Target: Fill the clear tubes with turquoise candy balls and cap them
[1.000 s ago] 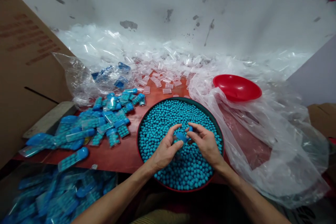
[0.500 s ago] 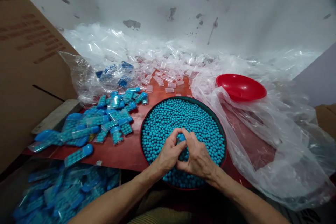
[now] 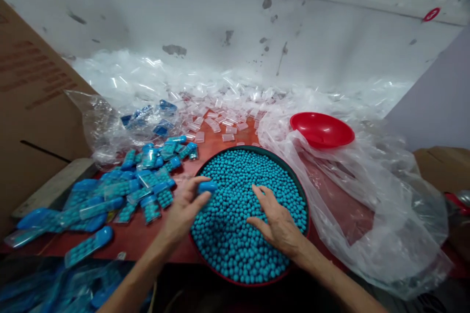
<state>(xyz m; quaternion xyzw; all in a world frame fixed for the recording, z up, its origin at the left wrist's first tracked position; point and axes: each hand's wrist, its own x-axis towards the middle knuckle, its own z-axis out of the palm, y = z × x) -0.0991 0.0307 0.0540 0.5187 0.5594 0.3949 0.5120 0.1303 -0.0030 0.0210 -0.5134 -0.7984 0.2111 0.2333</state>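
Note:
Over the left rim of a round basin (image 3: 300, 183), my left hand (image 3: 183, 208) pinches a small container with a blue cap (image 3: 207, 187) between thumb and fingers; its body is mostly hidden by the hand. The basin is full of small blue beads (image 3: 242, 171). My right hand (image 3: 277, 220) hovers low over the beads on the right side, fingers apart and holding nothing. Left of the basin lies a pile of clear, blue-capped containers (image 3: 147, 176) filled with blue beads. One such container (image 3: 88, 246) lies apart near the table's front edge.
Clear empty plastic cases (image 3: 229, 129) are scattered behind the basin. A red bowl (image 3: 323, 129) rests on crumpled plastic sheeting (image 3: 396, 225) at right. A bag with blue caps (image 3: 161, 127) lies back left, beside a cardboard box (image 3: 33, 107). More filled containers (image 3: 62, 288) sit below the table's left edge.
My hands have come apart. The left moved left with the blue-capped container, while the right opened and stayed over the beads. The view has tilted up and shifted slightly right.

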